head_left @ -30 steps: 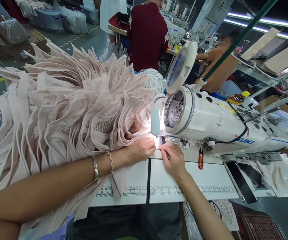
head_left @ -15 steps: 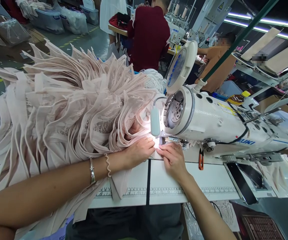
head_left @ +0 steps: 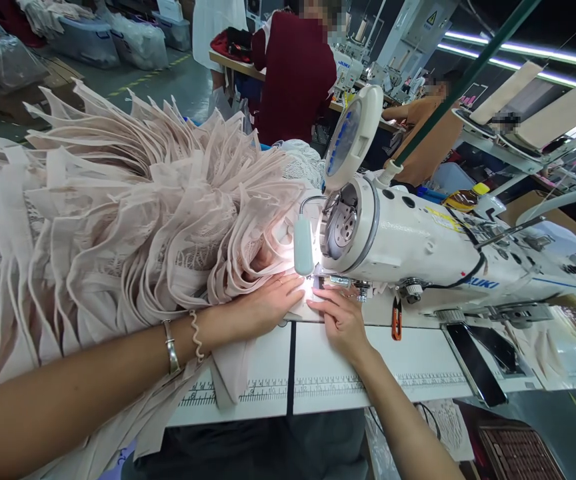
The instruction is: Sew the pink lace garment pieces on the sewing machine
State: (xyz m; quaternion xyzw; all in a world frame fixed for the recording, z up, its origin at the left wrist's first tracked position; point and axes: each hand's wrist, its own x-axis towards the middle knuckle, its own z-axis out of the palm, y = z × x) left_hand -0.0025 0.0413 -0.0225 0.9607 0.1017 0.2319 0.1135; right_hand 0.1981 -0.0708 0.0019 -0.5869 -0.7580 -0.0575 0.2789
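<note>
My left hand (head_left: 268, 301) lies flat with fingers stretched out on a pale pink fabric piece, pressing it down just left of the needle of the white sewing machine (head_left: 418, 250). My right hand (head_left: 341, 319) rests on the fabric edge right at the presser foot, fingers pressed together on the cloth. A huge fanned stack of pale pink fabric and lace pieces (head_left: 118, 213) fills the table to the left. The machine's small lamp (head_left: 302, 243) glares over my fingertips, hiding the needle area.
Orange thread snips (head_left: 396, 319) lie beside the machine. A dark phone (head_left: 475, 363) rests on the white table with ruler markings (head_left: 318, 383). A person in a dark red top (head_left: 295, 73) stands at another table behind, and another person in orange (head_left: 433, 133) sits further right.
Both hands have crept a little forward toward the needle with the fabric. The view has shifted slightly, otherwise the scene is the same.
</note>
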